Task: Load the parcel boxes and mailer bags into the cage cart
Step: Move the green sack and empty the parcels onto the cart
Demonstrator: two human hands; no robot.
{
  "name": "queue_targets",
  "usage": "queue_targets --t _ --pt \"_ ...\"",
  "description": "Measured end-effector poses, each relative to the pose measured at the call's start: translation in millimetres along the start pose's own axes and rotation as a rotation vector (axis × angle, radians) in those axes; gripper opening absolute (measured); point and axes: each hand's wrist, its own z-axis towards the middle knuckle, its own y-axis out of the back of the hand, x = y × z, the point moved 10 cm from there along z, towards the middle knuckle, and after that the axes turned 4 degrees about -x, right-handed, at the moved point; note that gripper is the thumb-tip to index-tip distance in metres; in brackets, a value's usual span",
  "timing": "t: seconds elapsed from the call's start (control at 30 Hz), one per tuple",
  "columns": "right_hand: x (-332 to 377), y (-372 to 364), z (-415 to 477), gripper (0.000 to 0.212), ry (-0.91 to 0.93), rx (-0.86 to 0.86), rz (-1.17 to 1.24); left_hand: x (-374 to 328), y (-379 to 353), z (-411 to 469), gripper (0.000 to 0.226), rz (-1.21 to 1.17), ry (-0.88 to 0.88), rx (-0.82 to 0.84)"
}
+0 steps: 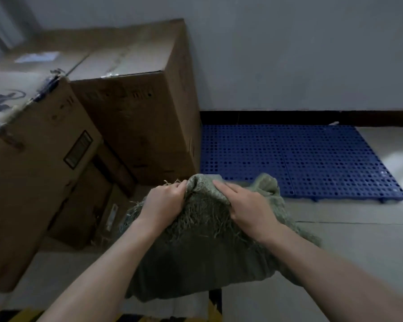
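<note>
Head view, near to far. Yellow-and-black floor marking (21, 316) crosses the bottom edge, and both bare forearms reach forward above it to a green woven sack (196, 263). The left hand (165, 201) curls its fingers round the frayed rim of the sack's mouth; the right hand (247, 205) clasps a fold of the cloth just beside it, fingers laid over the top. Holding the mouth at two points probably gathers the loose weave so the load can be lifted without spilling, though the contents are hidden. The sack's body sags below the hands; whether it rests on the floor (358, 240) cannot be told. To the left, a large cardboard box (33, 159) leans close to the camera, with smaller boxes (84, 205) low behind it and a tall box (137, 112) standing against the wall (289, 54), apparently stock awaiting loading. Right of the tall box, a blue perforated pallet (300, 159) lies flat on the floor along the wall, most likely to keep parcels off the ground. The cage cart is not in view, so the sack probably has to be carried to it.
</note>
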Motion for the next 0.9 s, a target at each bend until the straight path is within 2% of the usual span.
queue_targets --t 0.1,0.2,0.27,0.33,0.43,0.53,0.63,0.73,0.8,0.9 --pt "0.2 -21.0 1.1 0.068 0.027 -0.060 -0.020 8.0 -24.8 -8.8 0.022 -0.007 0.017 0.007" --pt "1.0 -40.9 -2.6 0.075 0.039 -0.087 -0.065 7.8 -31.1 -21.9 0.033 -0.016 -0.016 -0.069" --pt "-3.3 -62.5 -3.8 0.084 -0.001 -0.068 -0.090 6.0 -36.7 -30.9 0.034 -0.026 -0.034 -0.096" --pt "-2.9 -87.7 -5.5 0.084 -0.024 0.002 -0.078 9.4 -54.6 -43.4 0.035 -0.032 -0.016 -0.045" --pt "-1.2 -118.2 -10.4 0.076 -0.054 0.135 -0.079 18.4 -91.4 -65.2 0.035 -0.017 0.052 0.122" --pt "-12.4 -133.1 -20.2 0.070 -0.177 0.267 -0.073 27.6 -128.7 -80.2 0.042 0.049 0.213 0.422" --pt "-33.3 -137.5 -27.8 0.081 -0.312 0.352 -0.082 33.0 -146.7 -83.1 0.064 0.039 0.337 0.557" --pt "-48.7 -138.3 -32.2 0.102 -0.341 0.392 -0.162 42.7 -172.5 -93.0 0.089 0.013 0.450 0.676" --pt "-56.6 -139.4 -37.0 0.114 -0.349 0.429 -0.187 48.6 -194.9 -106.4 0.107 -0.030 0.566 0.859" --pt "-68.6 -138.5 -48.6 0.108 -0.383 0.479 -0.171 52.5 -215.3 -115.4 0.111 -0.043 0.676 1.156"
